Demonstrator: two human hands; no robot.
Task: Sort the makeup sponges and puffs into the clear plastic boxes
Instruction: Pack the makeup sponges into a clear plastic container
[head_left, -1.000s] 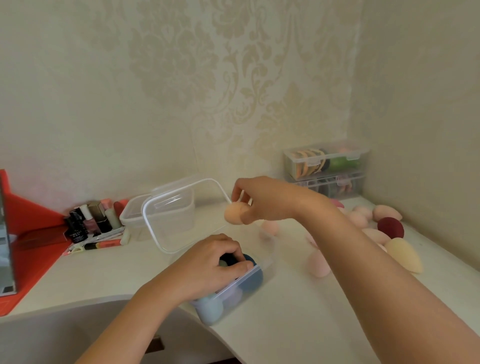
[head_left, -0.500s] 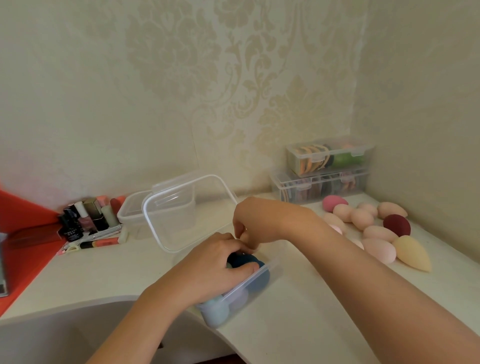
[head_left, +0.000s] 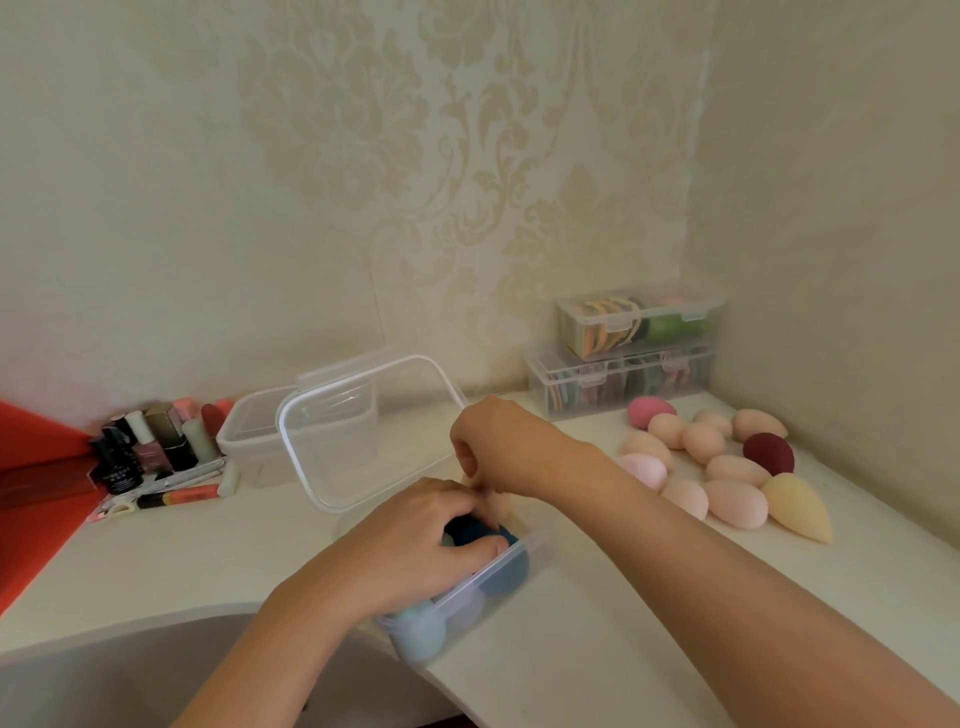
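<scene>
Head view: sort was partway done. Open clear box (head_left: 467, 592) sat at the bench (head_left: 597, 649) front edge, lid (head_left: 363, 431) hinged up behind it, already holding several blue and teal sponges (head_left: 415, 631) plus a dark teal one (head_left: 470, 530) on top. Left hand (head_left: 415, 540) lay over the box with its grip curled down onto the dark teal sponge, pressing it in. Right hand (head_left: 498, 447) was just above the back of the box, grip pinched shut around a peach sponge (head_left: 498, 501) that only peeked out under the fingers, so it looked like it was being tucked in, not yet released as far as I could judge.

Left to do: a cluster of loose sponges (head_left: 717, 467) at the right, mostly peach and pink, one maroon (head_left: 769, 452), one yellow (head_left: 795, 506). Two closed boxes (head_left: 623, 364) stacked in the corner looked already filled with flat puffs. A second open box (head_left: 254, 436) behind the lid looked empty, though the lid blurred it.

Hard to make out: how full the front box was under the left hand, whether the peach sponge touched the others, and what exactly was in the lower stacked box. Cosmetics (head_left: 150, 457) at far left weren't part of the job.
</scene>
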